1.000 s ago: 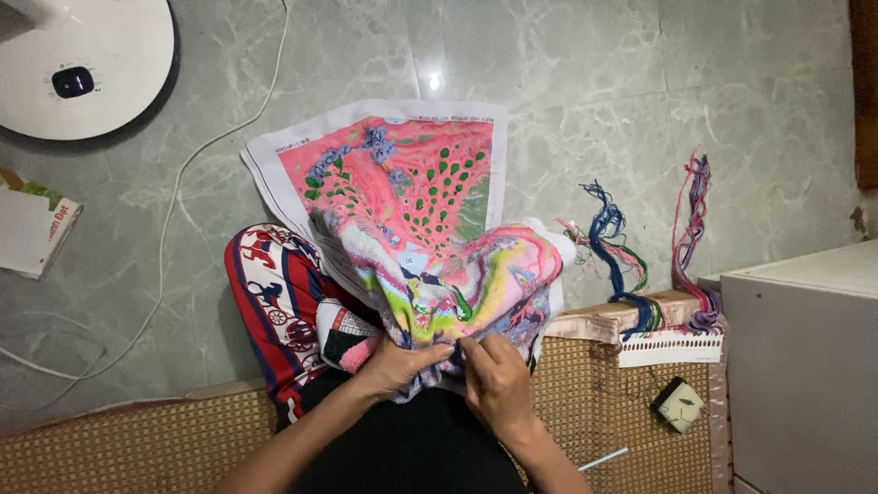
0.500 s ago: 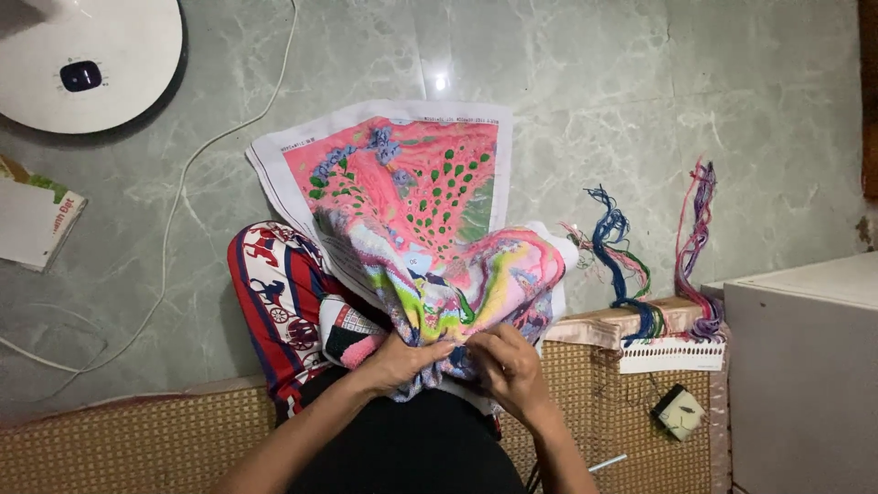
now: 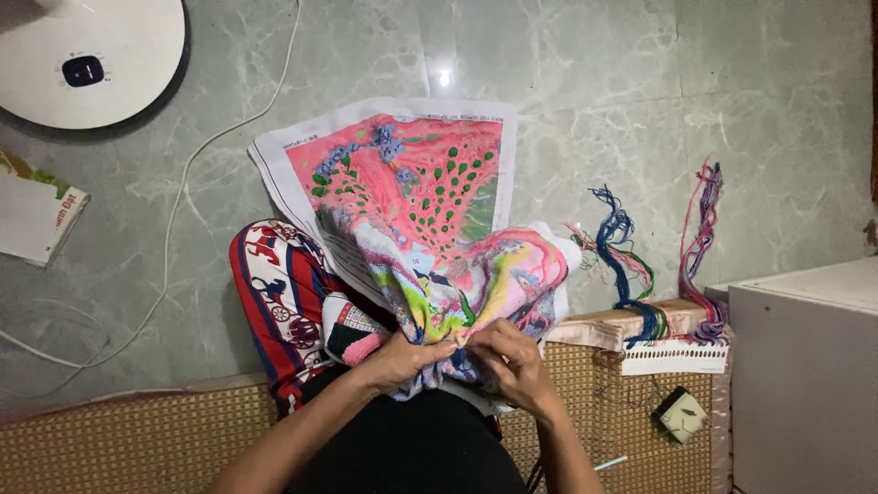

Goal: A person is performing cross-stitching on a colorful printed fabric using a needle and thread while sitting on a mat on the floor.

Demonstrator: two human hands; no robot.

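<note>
Pink embroidery cloth (image 3: 416, 197) between both hands (image 3: 457, 357)

- One embroidery cloth (image 3: 412, 210).
- Two hands: left hand (image 3: 402, 359), right hand (image 3: 512, 359).
- Two hanging thread bundles (image 3: 622, 247).
- One white fan base (image 3: 91, 64).
- One cord (image 3: 183, 183).
- One booklet (image 3: 37, 215).
- One white box (image 3: 805, 366).

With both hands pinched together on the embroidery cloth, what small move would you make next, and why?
Probably draw the right hand up and away to pull the stitch snug: its fingertips meet the left hand on the bunched embroidery cloth, though no needle or thread is discernible.
</note>
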